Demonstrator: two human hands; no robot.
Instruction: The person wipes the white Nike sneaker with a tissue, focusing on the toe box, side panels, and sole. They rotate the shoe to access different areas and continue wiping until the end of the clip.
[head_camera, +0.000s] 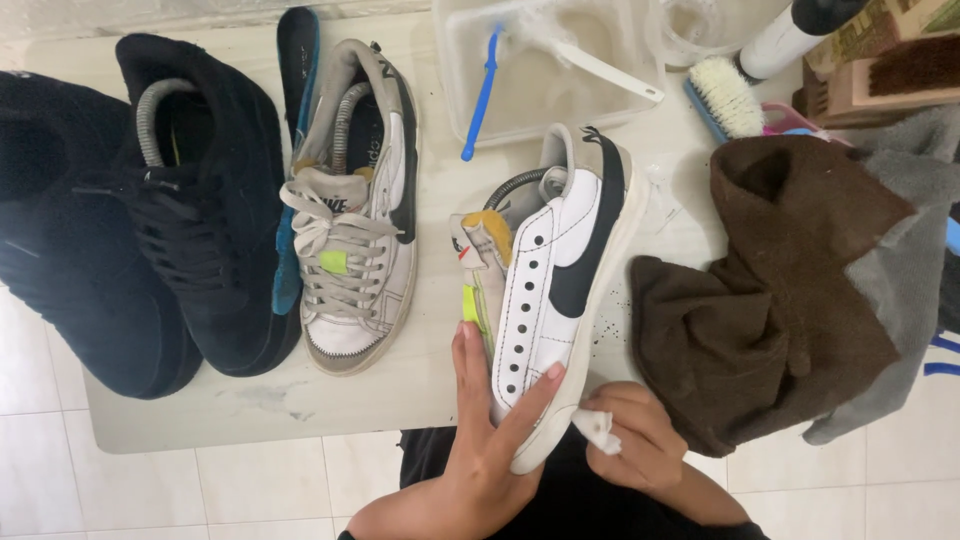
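Observation:
My left hand (492, 432) grips the toe end of a white sneaker (548, 290) with a black side mark, tilted on its side with its laces out. My right hand (628, 440) pinches a small white cloth (598, 428) against the sneaker's sole edge near the toe. A matching dirty white sneaker (352, 210) with grey laces lies flat to the left on the small white table (250, 405).
Two black sneakers (190, 200) and a blue insole (296, 50) lie at the left. A clear tub (545, 65) of soapy water holds a blue toothbrush (482, 95) and a white brush. A brown cloth (780, 290) sits at the right, with brushes (725, 95) behind.

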